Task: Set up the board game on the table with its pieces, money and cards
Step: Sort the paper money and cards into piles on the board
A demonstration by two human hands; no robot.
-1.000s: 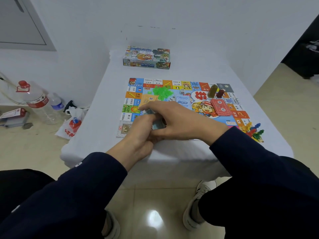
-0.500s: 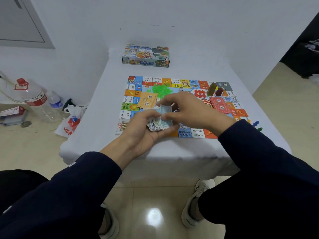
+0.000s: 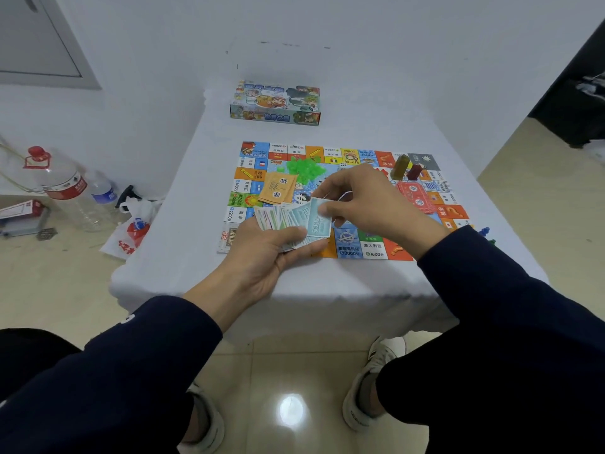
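Observation:
The colourful game board (image 3: 360, 247) lies flat on the white table (image 3: 196, 191). My left hand (image 3: 262, 257) holds a fanned stack of paper money (image 3: 281, 217) over the board's near left part. My right hand (image 3: 363, 198) pinches the top teal banknote (image 3: 316, 224) of that fan. On the board lie an orange card pile (image 3: 278, 188), a heap of green plastic houses (image 3: 304, 168), a red card pile (image 3: 415, 194), and two upright tokens (image 3: 406, 168). Coloured pawns (image 3: 486, 232) peek out behind my right sleeve.
The game box (image 3: 276, 104) stands at the table's far end against the wall. Left of the table, on the floor, are plastic bottles (image 3: 65, 188) and a white bag (image 3: 131, 227). My knees and shoes are below the table's near edge.
Both hands rose from the board's near edge. The money went from a closed stack to a fan in my left hand, and my right hand now pinches one teal note.

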